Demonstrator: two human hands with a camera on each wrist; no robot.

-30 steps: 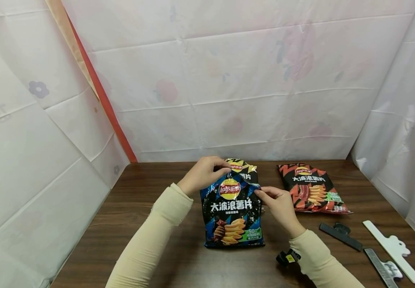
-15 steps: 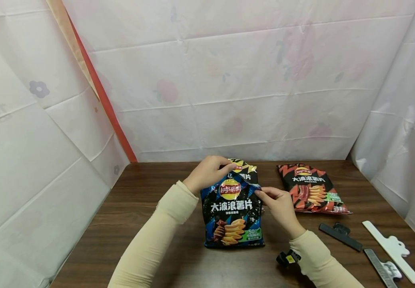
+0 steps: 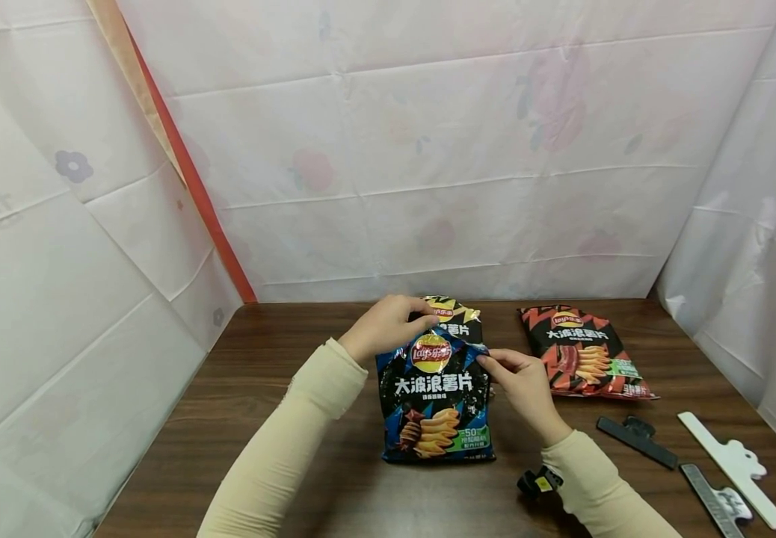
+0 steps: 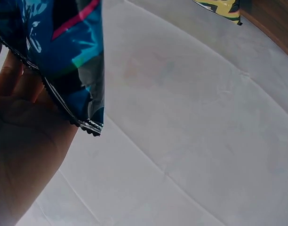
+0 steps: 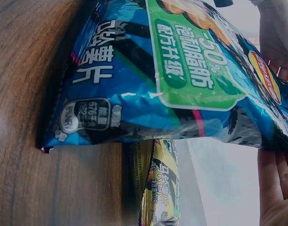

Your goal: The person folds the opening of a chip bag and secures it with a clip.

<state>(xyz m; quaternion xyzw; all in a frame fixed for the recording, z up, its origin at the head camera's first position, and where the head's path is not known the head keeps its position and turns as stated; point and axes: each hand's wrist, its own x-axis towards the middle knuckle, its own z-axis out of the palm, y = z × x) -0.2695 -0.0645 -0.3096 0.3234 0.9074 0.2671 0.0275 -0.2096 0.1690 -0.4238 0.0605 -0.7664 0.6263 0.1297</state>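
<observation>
A blue and black bag of potato chips [image 3: 435,403] stands upright on the table, its printed front toward me. At its upper left, my left hand [image 3: 388,325] pinches the top edge between thumb and fingers. My right hand [image 3: 521,388] pinches the upper right corner. In the left wrist view the bag's serrated seam [image 4: 59,96] crosses in front of the fingers of my left hand [image 4: 33,136]. The right wrist view shows the bag's lower end [image 5: 92,122] on the wooden table. A yellow and black chip bag [image 3: 458,310] is behind it, mostly hidden.
A red and black chip bag [image 3: 586,359] lies at the back right. Nearer on the right are a black clip [image 3: 637,441], a long white clip [image 3: 731,467] and a grey metal clip [image 3: 714,501]. White sheets [image 3: 428,149] hang behind and on both sides.
My left hand has shifted slightly right along the bag's top edge, and the edge there has changed shape a little. The right hand and the bag's base have stayed in place.
</observation>
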